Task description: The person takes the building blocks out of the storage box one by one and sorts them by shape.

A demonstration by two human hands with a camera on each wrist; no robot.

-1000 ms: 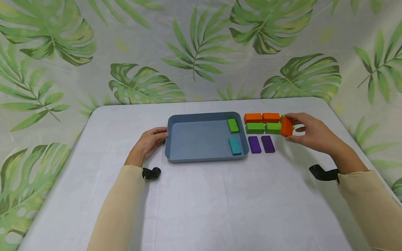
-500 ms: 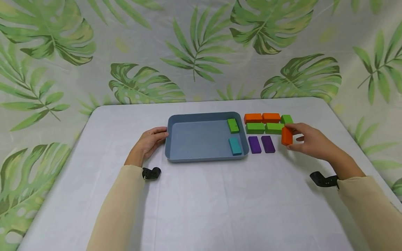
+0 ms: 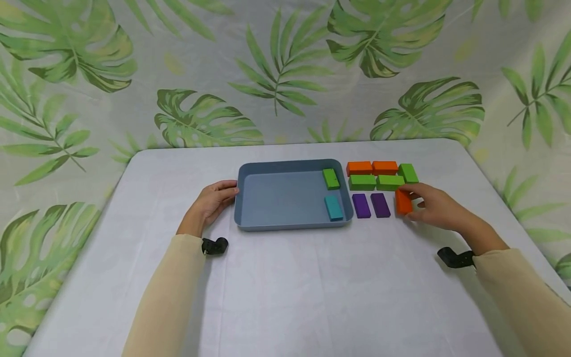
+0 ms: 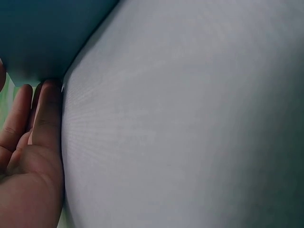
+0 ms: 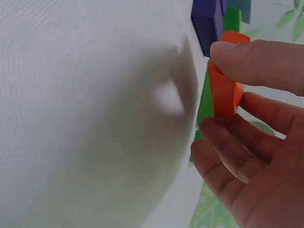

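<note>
My right hand (image 3: pixel 434 206) pinches an orange block (image 3: pixel 403 202) between thumb and fingers, low over the table to the right of two purple blocks. The right wrist view shows the thumb on one end of the orange block (image 5: pixel 223 92) and fingertips at the other. My left hand (image 3: pixel 213 203) rests against the left side of a blue-grey tray (image 3: pixel 285 228), its fingertips touching the wall. In the left wrist view the fingers of the left hand (image 4: pixel 31 161) reach nearly straight to the tray wall (image 4: pixel 42 38). A green block (image 3: pixel 331 179) and a teal block (image 3: pixel 333 208) lie inside the tray's right end.
Right of the tray lie two orange blocks (image 3: pixel 359 168) at the back, green blocks (image 3: pixel 362 182) in front and a tilted green block (image 3: pixel 408 173) at the row's end. Nearest me are a purple block (image 3: pixel 361 206) and a darker purple block (image 3: pixel 380 205). White cloth (image 3: pixel 303 292) covers the table.
The right hand has brought the orange block toward me and down from the green block, to beside the purple ones. The end green block now sits more tilted. The left hand and tray stay put.
</note>
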